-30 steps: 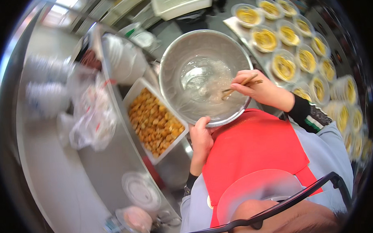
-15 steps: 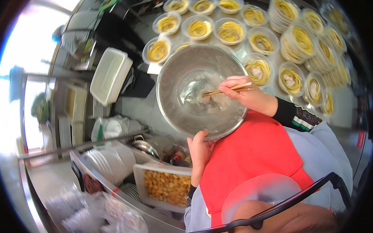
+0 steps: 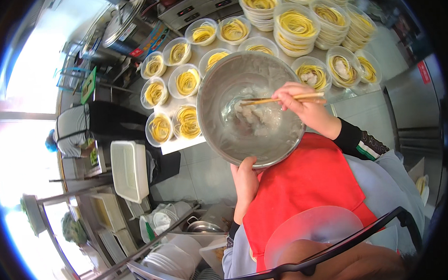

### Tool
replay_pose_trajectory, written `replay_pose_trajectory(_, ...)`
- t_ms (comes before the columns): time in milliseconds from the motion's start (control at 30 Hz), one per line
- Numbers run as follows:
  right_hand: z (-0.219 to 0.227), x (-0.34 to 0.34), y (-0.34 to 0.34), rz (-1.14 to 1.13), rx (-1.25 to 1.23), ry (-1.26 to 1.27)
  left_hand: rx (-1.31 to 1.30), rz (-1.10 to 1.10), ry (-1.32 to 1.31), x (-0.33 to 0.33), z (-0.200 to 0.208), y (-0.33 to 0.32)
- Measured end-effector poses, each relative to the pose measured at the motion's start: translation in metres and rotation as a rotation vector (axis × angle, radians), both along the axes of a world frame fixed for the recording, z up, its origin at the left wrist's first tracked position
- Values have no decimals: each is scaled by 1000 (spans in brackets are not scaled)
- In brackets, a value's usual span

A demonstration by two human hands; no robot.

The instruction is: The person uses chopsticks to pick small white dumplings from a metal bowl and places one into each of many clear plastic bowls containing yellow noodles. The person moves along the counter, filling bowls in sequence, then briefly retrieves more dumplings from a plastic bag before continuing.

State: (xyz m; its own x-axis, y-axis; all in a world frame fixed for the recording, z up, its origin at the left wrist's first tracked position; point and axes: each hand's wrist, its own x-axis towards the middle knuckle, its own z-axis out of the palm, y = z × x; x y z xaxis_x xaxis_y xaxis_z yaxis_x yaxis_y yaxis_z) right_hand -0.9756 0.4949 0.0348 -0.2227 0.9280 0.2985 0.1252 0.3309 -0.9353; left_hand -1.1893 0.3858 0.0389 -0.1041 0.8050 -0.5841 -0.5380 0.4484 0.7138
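Observation:
A large steel mixing bowl [image 3: 213,125] is held tilted in front of my red apron. My left hand [image 3: 246,184] grips its near rim, thumb over the edge. Wooden chopsticks [image 3: 267,100] are pinched in my right hand [image 3: 302,106], their tips down inside the bowl. Pale, wet, translucent pieces [image 3: 255,120], with some cloudy liquid, lie at the bottom; their exact kind I cannot make out. Just beyond the bowl, a clear tub of yellow noodles [image 3: 312,76] has pale pieces on top.
More noodle tubs, some in tall stacks [image 3: 295,29], cover the white table [image 3: 179,143]. A white plastic crate [image 3: 128,170] stands at left, near a bending person [image 3: 78,126]. Pots [image 3: 126,27] stand far left. Stacked white containers [image 3: 171,258] and a steel pan [image 3: 203,226] sit lower left.
My view has turned, so the tubs have shifted and the far-left pots and bending person show more. The bowl stays in my hands, and the chopsticks have moved slightly within it.

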Motion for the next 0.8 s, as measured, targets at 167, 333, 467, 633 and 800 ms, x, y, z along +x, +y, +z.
replay_pose_trajectory(167,-6,5,-5,-132,60,-88,6,-134,121,11,0,15)
replay_pose_trajectory(333,-31,1,5,-274,-476,613,140,-216,108,16,-8,28)
replay_pose_trajectory(467,-44,10,6,-304,-759,1021,107,-319,97,19,-13,38)
replay_pose_trajectory(633,-30,40,-7,-189,-769,1159,49,-359,281,15,-29,37)
replay_pose_trajectory(800,-2,88,-20,-269,-625,1185,144,-279,438,-16,-55,33)
